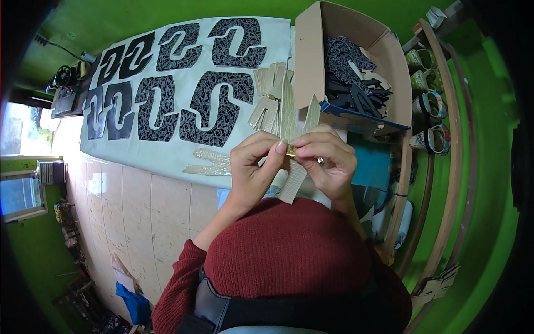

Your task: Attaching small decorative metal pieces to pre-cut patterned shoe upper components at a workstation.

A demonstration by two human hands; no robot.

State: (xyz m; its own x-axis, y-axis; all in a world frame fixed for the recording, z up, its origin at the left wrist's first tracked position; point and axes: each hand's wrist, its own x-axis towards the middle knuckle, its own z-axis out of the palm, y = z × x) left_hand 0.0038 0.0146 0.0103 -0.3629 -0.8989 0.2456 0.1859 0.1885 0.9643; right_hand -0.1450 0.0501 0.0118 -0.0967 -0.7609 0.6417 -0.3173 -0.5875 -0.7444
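on the left, black patterned shoe pieces (167, 89) lie flat on a pale sheet (111, 150), well apart from the hands. the left hand (253, 164) is closed in a pinch, thumb and forefinger on a small gold buckle (291, 151). the beige strap (293, 178) carrying it runs nearly upright, one end toward the chest, the other toward the cardboard box (306, 55). the right hand (328, 158) pinches the same buckle from the other side; both hands are equally near.
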